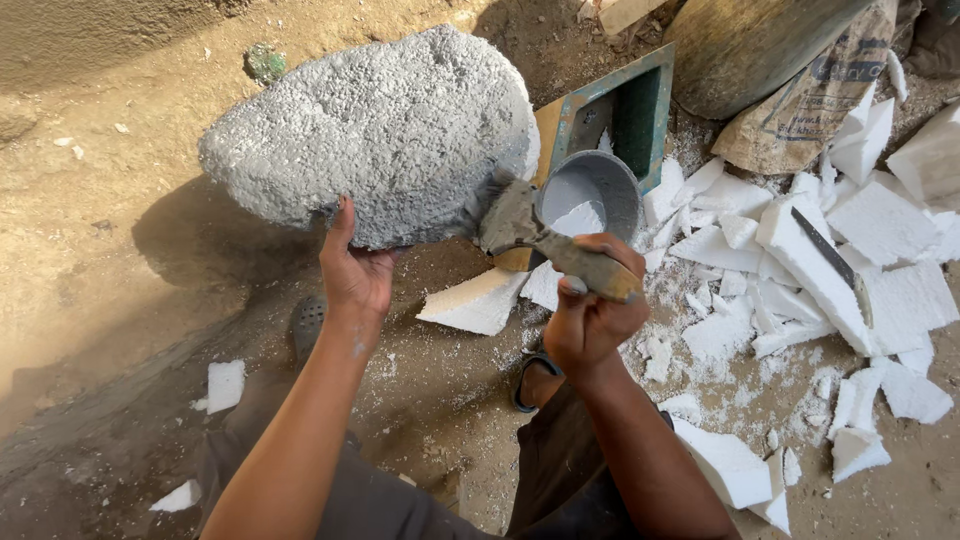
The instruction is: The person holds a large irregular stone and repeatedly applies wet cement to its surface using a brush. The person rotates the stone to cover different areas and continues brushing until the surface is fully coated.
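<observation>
A big grey lump [390, 130] with a rough, cement-coated surface is tipped up off the dirt ground. My left hand [355, 275] props it from below, palm against its lower edge. My right hand [590, 315] is closed around the handle of a trowel [530, 235], whose mortar-smeared blade presses on the lump's right side. Just behind the trowel sits a round grey bowl [595, 190] holding pale grey mix.
Broken white foam slabs and crumbs [820, 270] litter the ground to the right. A long knife [830, 260] lies on them. A green metal tray [625, 115], a sack [810, 100] and a drum [760, 40] stand behind. My sandalled feet are below.
</observation>
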